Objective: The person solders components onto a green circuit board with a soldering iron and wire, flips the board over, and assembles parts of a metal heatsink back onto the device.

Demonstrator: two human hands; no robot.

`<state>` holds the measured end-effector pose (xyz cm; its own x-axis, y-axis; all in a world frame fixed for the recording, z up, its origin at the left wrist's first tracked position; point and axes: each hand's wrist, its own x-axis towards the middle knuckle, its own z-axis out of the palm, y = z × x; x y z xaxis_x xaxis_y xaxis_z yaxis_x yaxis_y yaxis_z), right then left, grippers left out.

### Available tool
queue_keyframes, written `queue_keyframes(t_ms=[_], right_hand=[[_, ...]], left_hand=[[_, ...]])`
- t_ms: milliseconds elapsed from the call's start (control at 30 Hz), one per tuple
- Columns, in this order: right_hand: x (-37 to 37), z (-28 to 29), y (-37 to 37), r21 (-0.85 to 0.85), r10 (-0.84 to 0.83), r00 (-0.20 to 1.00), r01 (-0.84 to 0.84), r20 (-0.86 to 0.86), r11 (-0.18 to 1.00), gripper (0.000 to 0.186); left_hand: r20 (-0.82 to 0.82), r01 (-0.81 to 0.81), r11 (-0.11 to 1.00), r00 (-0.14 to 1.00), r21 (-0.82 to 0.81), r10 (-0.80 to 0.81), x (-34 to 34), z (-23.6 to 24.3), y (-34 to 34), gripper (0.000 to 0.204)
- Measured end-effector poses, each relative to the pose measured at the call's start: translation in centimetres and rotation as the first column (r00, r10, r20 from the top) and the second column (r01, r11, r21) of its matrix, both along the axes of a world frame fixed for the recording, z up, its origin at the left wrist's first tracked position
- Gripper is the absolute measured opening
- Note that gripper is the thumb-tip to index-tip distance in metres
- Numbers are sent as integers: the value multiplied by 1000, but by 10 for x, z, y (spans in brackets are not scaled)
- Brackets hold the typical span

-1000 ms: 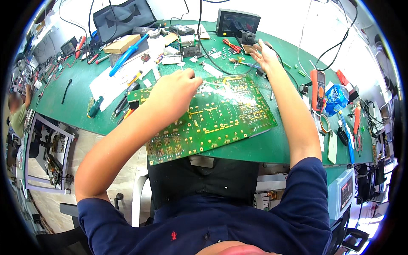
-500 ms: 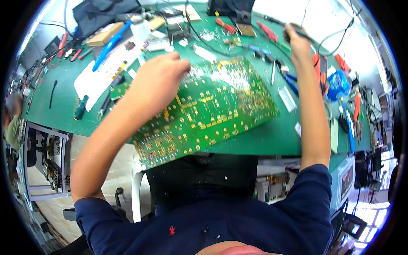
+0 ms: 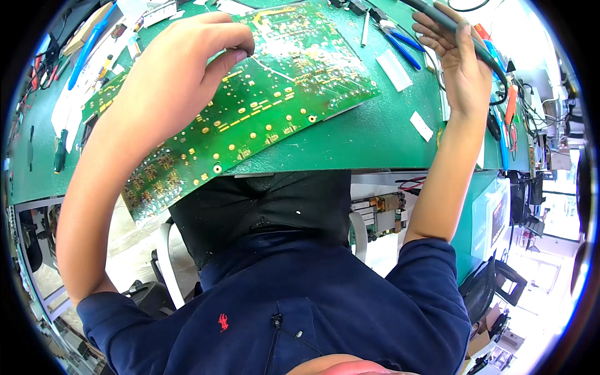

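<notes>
A large green circuit board (image 3: 294, 106) lies at a slant on the green bench, its near left corner overhanging the edge. Over its upper middle, my left hand (image 3: 181, 75) is closed in a pinch at a thin white wire (image 3: 272, 69) lying across the board. Beyond the board's right end, my right hand (image 3: 465, 72) is turned palm toward me, fingers loosely curled on a thick black cable (image 3: 442, 15). Blue-handled pliers (image 3: 405, 53) and a clear plastic piece (image 3: 394, 71) lie between that hand and the board.
A blue tool (image 3: 92, 44), papers and a green screwdriver (image 3: 60, 150) are at the left. A white label (image 3: 420, 126) lies near the front right. Cluttered tools and cables line the right side, above a translucent case (image 3: 494, 219). My lap and chair are below the bench edge (image 3: 294, 169).
The view has tipped, so bench and board appear higher. My right hand has moved rightward and now has the black cable in it. My left hand stays pinched over the board.
</notes>
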<state>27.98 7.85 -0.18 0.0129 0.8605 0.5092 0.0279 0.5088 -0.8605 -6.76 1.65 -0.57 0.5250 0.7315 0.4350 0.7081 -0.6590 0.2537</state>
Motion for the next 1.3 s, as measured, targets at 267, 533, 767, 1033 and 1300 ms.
queue_keyframes(t_ms=[267, 533, 767, 1033, 1300], right_hand=[[34, -30, -30, 50, 71, 997, -71, 1, 996, 35], [32, -52, -44, -42, 68, 959, -83, -276, 996, 23], [27, -57, -50, 0, 15, 965, -15, -261, 1000, 31], [31, -59, -51, 11, 8, 972, -5, -234, 1000, 43], [25, -60, -53, 18, -9, 983, 13, -182, 1000, 47]], left_hand=[[-58, 63, 995, 996, -71, -67, 21, -3, 19, 8], [-98, 126, 985, 986, -120, -139, 34, 2, 27, 25], [-14, 74, 985, 997, -153, -77, 41, -18, 30, 9], [-34, 59, 982, 997, -179, -66, 44, -2, 8, 13], [-20, 40, 975, 999, -218, -45, 45, -3, -5, 13]])
